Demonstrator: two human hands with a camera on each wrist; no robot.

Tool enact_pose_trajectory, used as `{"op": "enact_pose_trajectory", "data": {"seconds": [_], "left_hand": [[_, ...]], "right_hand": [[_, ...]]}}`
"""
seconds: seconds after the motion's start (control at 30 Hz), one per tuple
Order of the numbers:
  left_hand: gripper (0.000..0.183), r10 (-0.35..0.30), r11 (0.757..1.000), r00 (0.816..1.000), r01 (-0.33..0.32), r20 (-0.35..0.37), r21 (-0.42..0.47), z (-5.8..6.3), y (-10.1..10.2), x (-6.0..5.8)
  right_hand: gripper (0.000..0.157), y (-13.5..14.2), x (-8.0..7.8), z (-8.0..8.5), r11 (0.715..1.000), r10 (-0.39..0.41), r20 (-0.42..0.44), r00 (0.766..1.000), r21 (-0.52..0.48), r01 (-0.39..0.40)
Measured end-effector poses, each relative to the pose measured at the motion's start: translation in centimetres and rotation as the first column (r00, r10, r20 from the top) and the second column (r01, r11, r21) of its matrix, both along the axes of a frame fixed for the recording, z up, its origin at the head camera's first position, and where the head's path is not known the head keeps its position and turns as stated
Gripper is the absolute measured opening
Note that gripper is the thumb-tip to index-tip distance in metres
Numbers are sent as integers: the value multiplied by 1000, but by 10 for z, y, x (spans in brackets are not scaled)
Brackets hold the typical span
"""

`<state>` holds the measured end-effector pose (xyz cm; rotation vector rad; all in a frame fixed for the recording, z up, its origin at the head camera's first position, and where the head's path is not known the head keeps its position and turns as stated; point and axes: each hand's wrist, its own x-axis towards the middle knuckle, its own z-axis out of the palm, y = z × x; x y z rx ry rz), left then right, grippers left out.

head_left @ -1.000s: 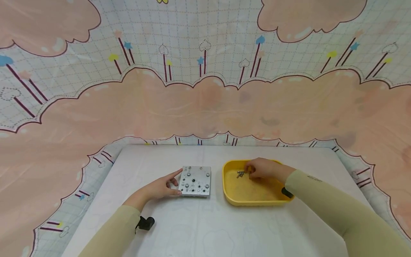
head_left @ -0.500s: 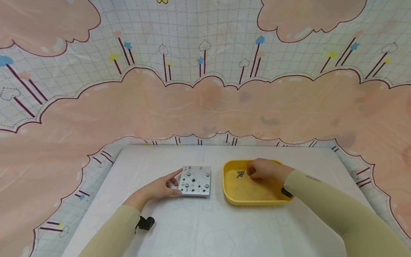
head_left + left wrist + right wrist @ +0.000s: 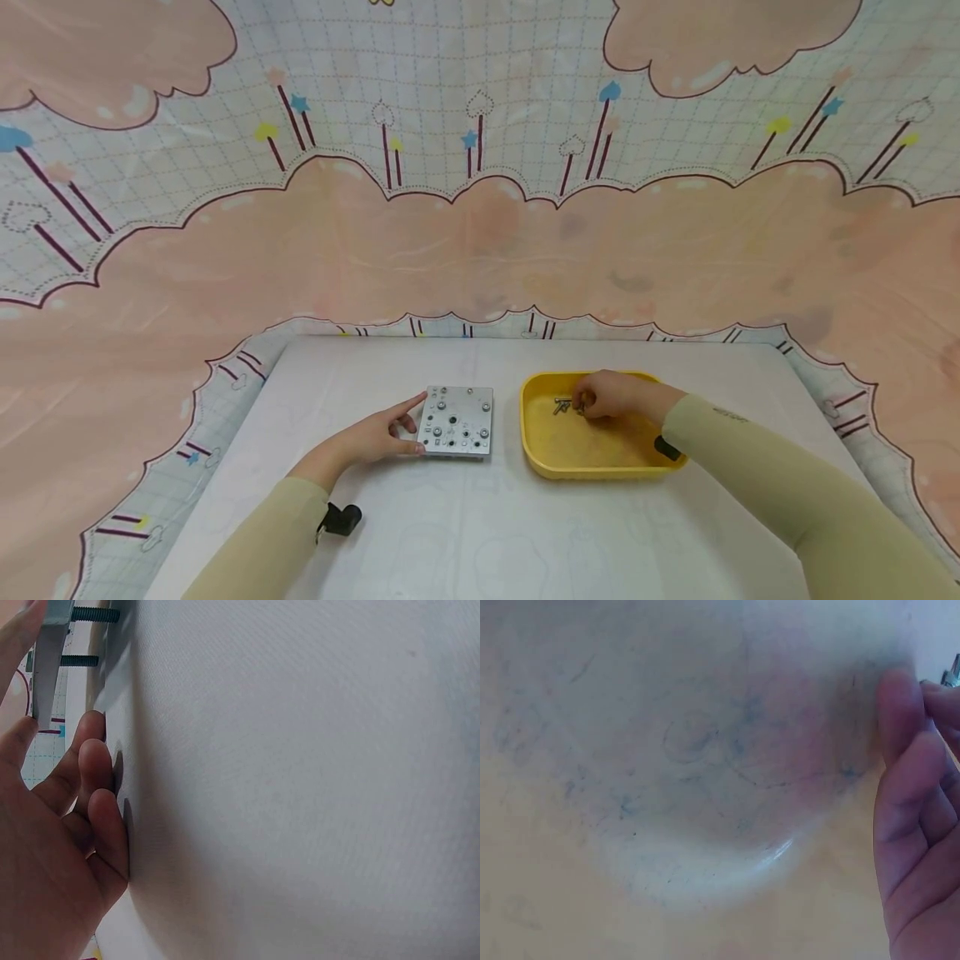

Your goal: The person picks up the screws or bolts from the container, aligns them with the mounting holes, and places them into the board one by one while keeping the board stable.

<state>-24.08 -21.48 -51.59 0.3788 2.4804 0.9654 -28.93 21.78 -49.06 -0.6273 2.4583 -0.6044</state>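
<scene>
A square silver metal plate (image 3: 465, 421) with holes and several screw heads lies on the table. My left hand (image 3: 372, 437) holds its left side, index finger at the far corner and thumb at the near one. In the left wrist view, threaded screw shanks (image 3: 96, 614) stick out from the plate's underside, and the other fingers of that hand (image 3: 56, 825) are bent beside the tabletop. My right hand (image 3: 613, 395) is down inside a yellow tray (image 3: 600, 473), its fingertips pinching a small screw (image 3: 581, 409). Just left of it lie several loose screws (image 3: 562, 406).
The white-covered table (image 3: 480, 525) extends around the plate and tray. Behind it hangs a patterned cloth (image 3: 480, 250) with clouds and stars. A black wrist camera (image 3: 341, 520) sits on the left forearm, another (image 3: 667, 448) over the tray's right side.
My right hand shifted slightly right, then slightly back left within the tray, and a screw now shows at its fingertips. The left hand and the plate have stayed in place.
</scene>
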Motion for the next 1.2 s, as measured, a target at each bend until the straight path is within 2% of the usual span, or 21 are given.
{"op": "enact_pose_trajectory", "data": {"seconds": [0.23,0.5,0.93,1.2], "left_hand": [[97,-2,1000,1000,2,4,2,0,0,-1],[97,-4,1000,1000,4,1,8,2,0,-1],[97,-7,1000,1000,7,-3,4,-2,-1,-1],[98,4,1000,1000,-4,2,0,1,0,1]], "right_hand": [[12,-2,1,3,999,23,-29,999,39,-22],[8,-1,0,0,994,81,-108,991,78,-73],[8,-3,1,-3,996,35,-90,995,81,-28],[9,-1,6,15,1000,10,-100,995,14,-8]]}}
